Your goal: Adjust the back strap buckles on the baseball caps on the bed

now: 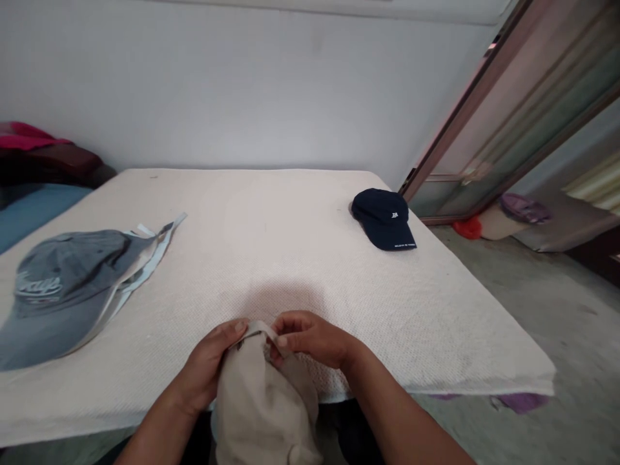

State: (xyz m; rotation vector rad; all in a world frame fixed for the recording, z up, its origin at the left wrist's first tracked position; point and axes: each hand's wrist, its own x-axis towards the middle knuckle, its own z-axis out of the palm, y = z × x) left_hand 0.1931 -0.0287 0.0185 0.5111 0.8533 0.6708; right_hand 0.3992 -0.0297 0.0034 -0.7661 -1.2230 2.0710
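A beige cap (264,400) hangs over the near edge of the table, its strap end facing up and away from me. My left hand (213,361) is closed on the left side of this strap end, thumb on top. From the right, my right hand (310,339) pinches the strap by its opening; its fingertips are partly hidden behind the cloth. The lower part of the cap runs out of the frame at the bottom.
Grey caps (72,278) lie stacked at the left of the white-covered table (261,226). A navy cap (382,216) rests near its right edge. Behind stands a pale wall (252,90); a framed glass door (484,123) is at the right. Purple cloth (523,402) shows below the table.
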